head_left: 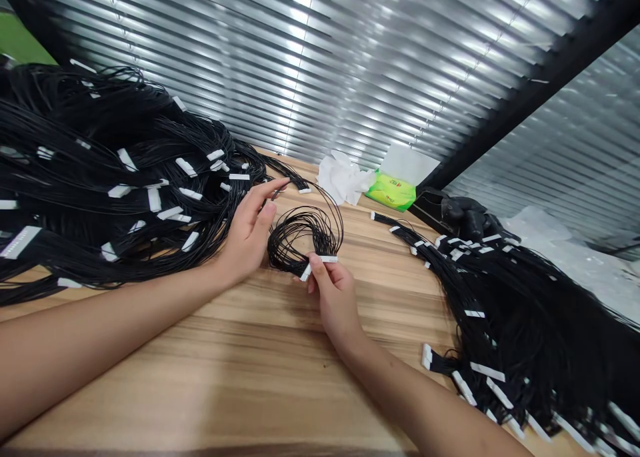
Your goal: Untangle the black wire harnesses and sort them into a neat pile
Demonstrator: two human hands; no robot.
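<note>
Apparently coiling: right hand (334, 290) pinches white plugs (330, 259), left hand (249, 232) half-open, seemingly empty, beside looped wires (281, 245), which next likely need drawing tighter.

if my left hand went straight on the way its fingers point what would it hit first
Probably the thin bundle of black wires just beyond the left hand. Depth is unclear, so it might pass above them, toward the crumpled white tissue.

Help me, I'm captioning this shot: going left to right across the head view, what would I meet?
Left pile of black cables → left hand → coiled cable bundle → right hand → green packet → right pile of black cables.
</note>
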